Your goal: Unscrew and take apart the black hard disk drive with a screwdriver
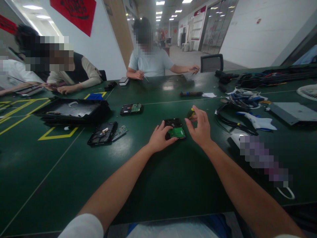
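The hard drive [174, 128] lies flat on the green table [158, 185] just ahead of me, its green circuit board [176, 133] facing up and seated on the black body. I judge the work early: the board looks to be in place, nothing lifted off that I can see, though any screws are too small to tell.

My left hand [159, 138] rests at the drive's 8 o'clock, fingers curled loosely with the tips touching its near-left edge, steadying rather than clamping. My right hand [201, 127] hovers at 3 o'clock, fingers spread and open; a yellow-and-black tool [190, 114] lies just by its fingertips, at the drive's 1 o'clock, and I cannot tell whether they touch it.

Further out, at 9 o'clock, an opened drive [102, 133] lies with parts beside it, and another drive [131, 108] sits at 11 o'clock. A tangle of cables [241, 100] is at 2 o'clock. Other people work at the far edge.
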### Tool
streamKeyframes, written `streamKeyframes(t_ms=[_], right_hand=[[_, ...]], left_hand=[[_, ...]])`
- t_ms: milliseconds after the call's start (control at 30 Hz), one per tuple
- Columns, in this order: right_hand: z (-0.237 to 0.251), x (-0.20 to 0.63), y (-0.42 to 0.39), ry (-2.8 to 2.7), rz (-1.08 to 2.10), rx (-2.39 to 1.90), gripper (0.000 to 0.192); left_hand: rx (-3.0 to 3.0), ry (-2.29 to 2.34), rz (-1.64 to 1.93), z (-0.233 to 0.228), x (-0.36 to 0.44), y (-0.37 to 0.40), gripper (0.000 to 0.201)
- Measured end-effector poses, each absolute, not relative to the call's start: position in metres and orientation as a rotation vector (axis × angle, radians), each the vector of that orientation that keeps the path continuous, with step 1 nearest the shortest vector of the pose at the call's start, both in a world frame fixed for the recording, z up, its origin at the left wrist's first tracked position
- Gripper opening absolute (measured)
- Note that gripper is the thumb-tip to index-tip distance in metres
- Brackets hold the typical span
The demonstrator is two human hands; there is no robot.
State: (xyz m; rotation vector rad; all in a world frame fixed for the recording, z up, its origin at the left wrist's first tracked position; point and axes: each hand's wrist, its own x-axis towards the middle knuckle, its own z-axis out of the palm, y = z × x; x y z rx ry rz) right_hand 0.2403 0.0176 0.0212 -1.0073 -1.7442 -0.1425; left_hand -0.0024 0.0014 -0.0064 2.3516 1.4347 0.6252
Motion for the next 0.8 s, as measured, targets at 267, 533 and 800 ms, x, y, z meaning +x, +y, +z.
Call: streamKeyframes(t_ms=[267,533,800], right_hand=[[0.0206,0.2407,0.0182,-1.729,-0.158,-0.996,0.064],[0.0196,0.2404,0.0183,-1.725,-0.141,-1.015,0.064],[0.021,0.2399,0.0176,-1.731,-0.185,-0.993,0.063]], left_hand=[[2.356,1.43,0.616,-0.0068,-0.0024,0.0019,0.066],[2.346,1.437,0.618,-0.0069,-0.0016,0.002,0.064],[2.351,1.437,0.622,-0.0067,-0.0022,0.0017,0.066]])
